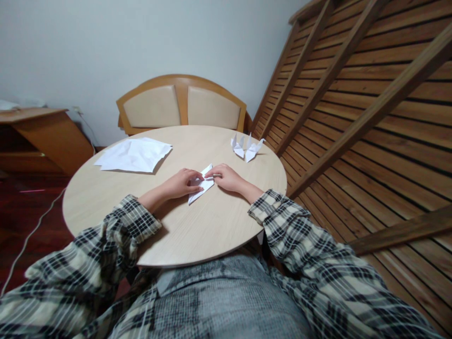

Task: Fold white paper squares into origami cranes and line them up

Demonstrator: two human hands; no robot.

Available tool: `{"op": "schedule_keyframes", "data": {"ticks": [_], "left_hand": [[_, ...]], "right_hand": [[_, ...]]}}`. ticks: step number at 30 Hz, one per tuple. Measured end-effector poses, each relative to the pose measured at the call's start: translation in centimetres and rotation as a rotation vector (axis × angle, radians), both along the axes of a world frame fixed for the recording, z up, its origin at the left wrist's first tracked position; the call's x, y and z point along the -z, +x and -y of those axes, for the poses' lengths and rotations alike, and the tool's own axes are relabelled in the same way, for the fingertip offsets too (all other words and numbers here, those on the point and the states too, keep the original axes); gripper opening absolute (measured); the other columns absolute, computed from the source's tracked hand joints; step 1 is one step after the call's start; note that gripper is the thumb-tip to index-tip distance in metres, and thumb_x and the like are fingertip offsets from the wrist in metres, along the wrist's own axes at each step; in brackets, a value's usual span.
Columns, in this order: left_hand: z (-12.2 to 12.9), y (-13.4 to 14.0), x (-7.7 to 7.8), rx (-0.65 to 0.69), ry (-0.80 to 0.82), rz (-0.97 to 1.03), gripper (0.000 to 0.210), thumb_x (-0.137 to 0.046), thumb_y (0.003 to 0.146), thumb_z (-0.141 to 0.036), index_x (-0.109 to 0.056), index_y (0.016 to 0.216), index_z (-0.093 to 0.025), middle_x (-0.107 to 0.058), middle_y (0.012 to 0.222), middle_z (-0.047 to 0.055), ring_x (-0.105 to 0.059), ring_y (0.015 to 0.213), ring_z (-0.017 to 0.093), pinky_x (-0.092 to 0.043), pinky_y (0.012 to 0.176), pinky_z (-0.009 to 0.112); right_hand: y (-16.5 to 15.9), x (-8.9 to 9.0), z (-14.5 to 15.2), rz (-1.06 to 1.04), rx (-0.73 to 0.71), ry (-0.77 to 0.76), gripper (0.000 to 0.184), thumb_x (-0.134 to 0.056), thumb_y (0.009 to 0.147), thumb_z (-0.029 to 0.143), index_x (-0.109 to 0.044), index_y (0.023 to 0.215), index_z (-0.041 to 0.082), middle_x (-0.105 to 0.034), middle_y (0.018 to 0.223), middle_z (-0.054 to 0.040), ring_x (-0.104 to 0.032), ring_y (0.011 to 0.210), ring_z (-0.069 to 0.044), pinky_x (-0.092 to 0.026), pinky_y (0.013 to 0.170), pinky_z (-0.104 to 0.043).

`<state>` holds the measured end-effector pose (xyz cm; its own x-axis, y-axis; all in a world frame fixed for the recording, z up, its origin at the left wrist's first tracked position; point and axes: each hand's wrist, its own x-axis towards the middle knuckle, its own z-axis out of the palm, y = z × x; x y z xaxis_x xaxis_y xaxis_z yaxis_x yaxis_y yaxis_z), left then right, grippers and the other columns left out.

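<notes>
A folded piece of white paper (204, 187) lies on the round table, its long shape slanting from lower left to upper right. My left hand (184, 182) rests on its left side, fingers bent over the paper with thumb and fingertips against it. From the right, my right hand (226, 177) presses curled fingers on the upper right part of the same paper. Both sets of fingertips nearly meet at its middle and cover some of the folds. Beyond my right hand stand two white origami cranes, a left crane (238, 147) and a right crane (253, 149).
The pale wooden table (169, 245) has a stack of white paper sheets (134, 154) at its back left. Behind it stands a wooden headboard (181, 101) with cream panels. A slatted wooden frame (353, 113) leans at the right. A brown desk (42, 132) is at the left.
</notes>
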<state>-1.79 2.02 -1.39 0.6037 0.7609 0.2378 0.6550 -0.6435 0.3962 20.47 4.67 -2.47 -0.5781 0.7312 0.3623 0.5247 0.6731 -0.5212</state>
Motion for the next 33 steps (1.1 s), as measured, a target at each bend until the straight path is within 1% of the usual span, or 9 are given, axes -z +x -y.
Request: {"op": "schedule_keyframes", "data": {"ticks": [6, 11, 15, 19, 24, 27, 29, 31, 33], "left_hand": [[0.3, -0.1, 0.1, 0.101, -0.046, 0.025, 0.035, -0.057, 0.085, -0.029, -0.066, 0.119, -0.022, -0.068, 0.114, 0.011, -0.061, 0.103, 0.024, -0.047, 0.096, 0.041], [0.4, 0.3, 0.1, 0.143, 0.081, 0.003, 0.032, -0.056, 0.084, -0.021, -0.068, 0.114, -0.023, -0.068, 0.119, 0.009, -0.058, 0.114, 0.025, -0.044, 0.102, 0.044], [0.1, 0.2, 0.3, 0.108, 0.207, -0.036, 0.027, -0.053, 0.085, -0.017, -0.070, 0.105, -0.022, -0.073, 0.107, 0.007, -0.061, 0.105, 0.024, -0.045, 0.099, 0.045], [-0.1, -0.1, 0.5, 0.024, 0.179, -0.022, 0.026, -0.051, 0.084, -0.016, -0.072, 0.098, -0.021, -0.073, 0.099, 0.008, -0.063, 0.095, 0.023, -0.048, 0.091, 0.042], [-0.2, -0.4, 0.6, -0.028, 0.161, -0.001, 0.026, -0.051, 0.082, -0.015, -0.072, 0.095, -0.020, -0.073, 0.094, 0.008, -0.062, 0.090, 0.023, -0.048, 0.087, 0.041], [-0.1, -0.5, 0.4, -0.022, 0.129, -0.011, 0.022, -0.052, 0.086, -0.021, -0.071, 0.097, -0.020, -0.073, 0.093, 0.009, -0.061, 0.088, 0.023, -0.048, 0.084, 0.039], [0.1, -0.5, 0.2, -0.001, 0.102, -0.020, 0.021, -0.055, 0.089, -0.031, -0.070, 0.098, -0.020, -0.072, 0.093, 0.008, -0.061, 0.088, 0.023, -0.047, 0.085, 0.039], [0.3, -0.5, -0.1, 0.009, 0.086, -0.022, 0.027, -0.061, 0.087, -0.042, -0.069, 0.100, -0.020, -0.070, 0.093, 0.008, -0.060, 0.090, 0.023, -0.047, 0.084, 0.038], [0.5, -0.4, -0.3, 0.011, 0.077, -0.020, 0.035, -0.067, 0.081, -0.049, -0.068, 0.101, -0.020, -0.068, 0.094, 0.008, -0.059, 0.091, 0.024, -0.047, 0.084, 0.038]], "right_hand": [[0.2, 0.4, -0.3, 0.023, 0.022, 0.035, 0.032, -0.055, 0.081, 0.003, -0.076, 0.096, 0.021, -0.075, 0.101, -0.0040, -0.062, 0.100, -0.017, -0.039, 0.100, -0.034], [0.3, 0.2, -0.6, 0.067, 0.093, 0.039, 0.027, -0.056, 0.082, 0.006, -0.077, 0.089, 0.021, -0.073, 0.095, -0.0043, -0.060, 0.095, -0.018, -0.039, 0.097, -0.034], [0.3, 0.1, -0.4, 0.099, 0.169, 0.066, 0.023, -0.058, 0.083, 0.012, -0.078, 0.089, 0.022, -0.071, 0.093, -0.0060, -0.059, 0.092, -0.020, -0.040, 0.093, -0.035], [0.3, -0.1, -0.1, 0.101, 0.192, 0.070, 0.020, -0.059, 0.084, 0.016, -0.078, 0.088, 0.022, -0.070, 0.091, -0.0058, -0.058, 0.088, -0.020, -0.040, 0.089, -0.034], [0.4, -0.2, -0.1, 0.051, 0.166, 0.023, 0.021, -0.056, 0.085, 0.015, -0.076, 0.088, 0.019, -0.071, 0.091, -0.0056, -0.059, 0.082, -0.017, -0.041, 0.077, -0.029], [0.4, -0.2, -0.1, 0.028, 0.154, 0.006, 0.022, -0.054, 0.086, 0.014, -0.075, 0.088, 0.018, -0.071, 0.091, -0.0054, -0.059, 0.082, -0.017, -0.041, 0.077, -0.029], [0.4, -0.2, 0.0, 0.035, 0.125, 0.060, 0.019, -0.057, 0.084, 0.014, -0.075, 0.088, 0.019, -0.070, 0.090, -0.0050, -0.059, 0.086, -0.018, -0.041, 0.083, -0.031], [0.3, -0.3, 0.3, 0.041, 0.050, 0.115, 0.018, -0.060, 0.083, 0.014, -0.075, 0.089, 0.020, -0.069, 0.091, -0.0042, -0.057, 0.093, -0.019, -0.039, 0.091, -0.033], [0.2, -0.5, 0.6, 0.042, -0.044, 0.111, 0.017, -0.061, 0.084, 0.015, -0.074, 0.091, 0.022, -0.069, 0.093, -0.0032, -0.057, 0.098, -0.019, -0.038, 0.097, -0.034]]}}
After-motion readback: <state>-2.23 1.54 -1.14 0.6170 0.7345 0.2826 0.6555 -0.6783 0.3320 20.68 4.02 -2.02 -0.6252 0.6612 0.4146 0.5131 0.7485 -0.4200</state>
